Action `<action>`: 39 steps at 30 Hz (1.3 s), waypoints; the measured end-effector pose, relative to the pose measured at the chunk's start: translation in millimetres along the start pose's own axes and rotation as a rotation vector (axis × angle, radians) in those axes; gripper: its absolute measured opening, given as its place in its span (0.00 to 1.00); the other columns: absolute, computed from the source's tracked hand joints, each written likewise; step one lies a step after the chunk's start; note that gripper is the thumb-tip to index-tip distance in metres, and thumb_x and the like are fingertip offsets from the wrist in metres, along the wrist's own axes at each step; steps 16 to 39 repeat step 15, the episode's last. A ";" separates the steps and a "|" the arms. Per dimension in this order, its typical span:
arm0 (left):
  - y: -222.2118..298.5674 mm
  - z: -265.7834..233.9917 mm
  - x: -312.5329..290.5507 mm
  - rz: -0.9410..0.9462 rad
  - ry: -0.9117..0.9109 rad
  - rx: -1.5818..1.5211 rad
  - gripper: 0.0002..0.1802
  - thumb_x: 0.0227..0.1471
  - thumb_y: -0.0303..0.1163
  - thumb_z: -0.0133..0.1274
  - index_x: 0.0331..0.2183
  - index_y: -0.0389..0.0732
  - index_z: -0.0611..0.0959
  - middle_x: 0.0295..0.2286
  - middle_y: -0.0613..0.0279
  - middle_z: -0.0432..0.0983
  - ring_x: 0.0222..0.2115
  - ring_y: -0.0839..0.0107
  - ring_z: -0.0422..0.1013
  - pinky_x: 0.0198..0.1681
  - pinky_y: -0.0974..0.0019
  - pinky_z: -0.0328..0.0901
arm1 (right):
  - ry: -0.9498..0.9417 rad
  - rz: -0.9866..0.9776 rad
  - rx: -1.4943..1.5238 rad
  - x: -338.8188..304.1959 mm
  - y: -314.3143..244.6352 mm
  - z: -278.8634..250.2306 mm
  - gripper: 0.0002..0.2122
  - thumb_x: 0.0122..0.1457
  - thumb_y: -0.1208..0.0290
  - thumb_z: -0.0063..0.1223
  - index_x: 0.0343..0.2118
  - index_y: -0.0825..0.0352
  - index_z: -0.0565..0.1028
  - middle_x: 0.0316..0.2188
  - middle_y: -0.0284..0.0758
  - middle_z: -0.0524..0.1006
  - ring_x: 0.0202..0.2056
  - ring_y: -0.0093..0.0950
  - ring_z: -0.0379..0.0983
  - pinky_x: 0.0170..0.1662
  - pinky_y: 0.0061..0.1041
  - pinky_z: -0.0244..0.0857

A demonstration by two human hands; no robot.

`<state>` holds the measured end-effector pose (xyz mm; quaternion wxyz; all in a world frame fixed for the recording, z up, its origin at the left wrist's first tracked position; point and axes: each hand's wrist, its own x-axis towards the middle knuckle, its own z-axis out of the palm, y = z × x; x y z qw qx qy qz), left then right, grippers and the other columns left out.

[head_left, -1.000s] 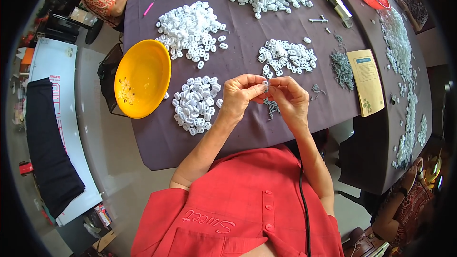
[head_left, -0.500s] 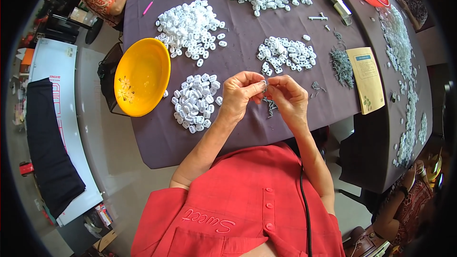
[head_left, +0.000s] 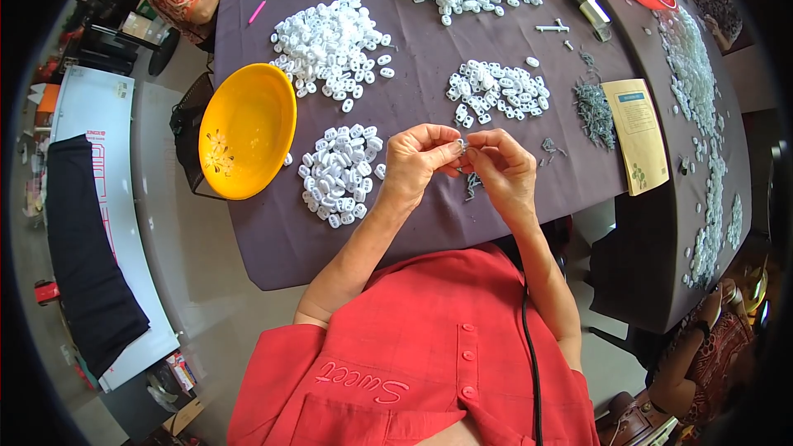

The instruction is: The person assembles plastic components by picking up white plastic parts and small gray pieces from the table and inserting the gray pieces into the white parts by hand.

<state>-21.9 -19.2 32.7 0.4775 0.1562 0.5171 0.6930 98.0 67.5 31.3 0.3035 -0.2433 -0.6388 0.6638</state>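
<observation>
My left hand (head_left: 415, 163) and my right hand (head_left: 505, 172) meet over the near edge of the table, fingertips almost touching. The left thumb and forefinger pinch a small white plastic piece (head_left: 461, 144), mostly covered by the fingers. My right hand is closed in a pinch against it; whatever is between those fingertips is too small to make out. Left of my hands lies a heap of white oval pieces with two holes (head_left: 339, 177). Beyond them is a looser group of similar white pieces (head_left: 498, 91). A few thin grey bits (head_left: 472, 186) show just under my fingers.
A yellow bowl (head_left: 268, 140) stands at the table's left edge. Larger white heaps (head_left: 330, 41) lie farther off. To the right are a grey pile of small parts (head_left: 594, 116), a tan envelope (head_left: 636, 140) and a clear-and-white tool (head_left: 581, 2). Other people sit around.
Both hands stay in almost the same place, with only a slight shift of the fingertips around the small white piece. The view has moved very little.
</observation>
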 end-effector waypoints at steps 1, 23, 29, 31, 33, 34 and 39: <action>0.4 0.1 -0.2 -0.003 -0.002 0.015 0.06 0.47 0.24 0.54 0.31 0.34 0.78 0.24 0.60 0.77 0.22 0.76 0.73 0.22 0.76 0.68 | 0.005 0.009 0.000 -0.3 -0.4 0.3 0.06 0.52 0.86 0.47 0.33 0.73 0.72 0.25 0.33 0.76 0.29 0.20 0.75 0.32 0.16 0.69; -0.4 -1.2 -1.3 0.062 -0.031 0.203 0.06 0.47 0.22 0.53 0.31 0.33 0.78 0.24 0.57 0.77 0.24 0.73 0.75 0.24 0.76 0.69 | -0.029 -0.064 -0.304 2.1 -8.5 -2.1 0.06 0.50 0.85 0.49 0.32 0.70 0.72 0.27 0.34 0.76 0.29 0.21 0.75 0.31 0.15 0.68; -0.4 -1.2 -1.3 0.062 -0.031 0.203 0.06 0.47 0.22 0.53 0.31 0.33 0.78 0.24 0.57 0.77 0.24 0.73 0.75 0.24 0.76 0.69 | -0.029 -0.064 -0.304 2.1 -8.5 -2.1 0.06 0.50 0.85 0.49 0.32 0.70 0.72 0.27 0.34 0.76 0.29 0.21 0.75 0.31 0.15 0.68; -0.4 -1.2 -1.3 0.062 -0.031 0.203 0.06 0.47 0.22 0.53 0.31 0.33 0.78 0.24 0.57 0.77 0.24 0.73 0.75 0.24 0.76 0.69 | -0.029 -0.064 -0.304 2.1 -8.5 -2.1 0.06 0.50 0.85 0.49 0.32 0.70 0.72 0.27 0.34 0.76 0.29 0.21 0.75 0.31 0.15 0.68; -0.4 -1.2 -1.3 0.062 -0.031 0.203 0.06 0.47 0.22 0.53 0.31 0.33 0.78 0.24 0.57 0.77 0.24 0.73 0.75 0.24 0.76 0.69 | -0.029 -0.064 -0.304 2.1 -8.5 -2.1 0.06 0.50 0.85 0.49 0.32 0.70 0.72 0.27 0.34 0.76 0.29 0.21 0.75 0.31 0.15 0.68; -0.4 -1.2 -1.3 0.062 -0.031 0.203 0.06 0.47 0.22 0.53 0.31 0.33 0.78 0.24 0.57 0.77 0.24 0.73 0.75 0.24 0.76 0.69 | -0.029 -0.064 -0.304 2.1 -8.5 -2.1 0.06 0.50 0.85 0.49 0.32 0.70 0.72 0.27 0.34 0.76 0.29 0.21 0.75 0.31 0.15 0.68; -0.4 -1.2 -1.3 0.062 -0.031 0.203 0.06 0.47 0.22 0.53 0.31 0.33 0.78 0.24 0.57 0.77 0.24 0.73 0.75 0.24 0.76 0.69 | -0.029 -0.064 -0.304 2.1 -8.5 -2.1 0.06 0.50 0.85 0.49 0.32 0.70 0.72 0.27 0.34 0.76 0.29 0.21 0.75 0.31 0.15 0.68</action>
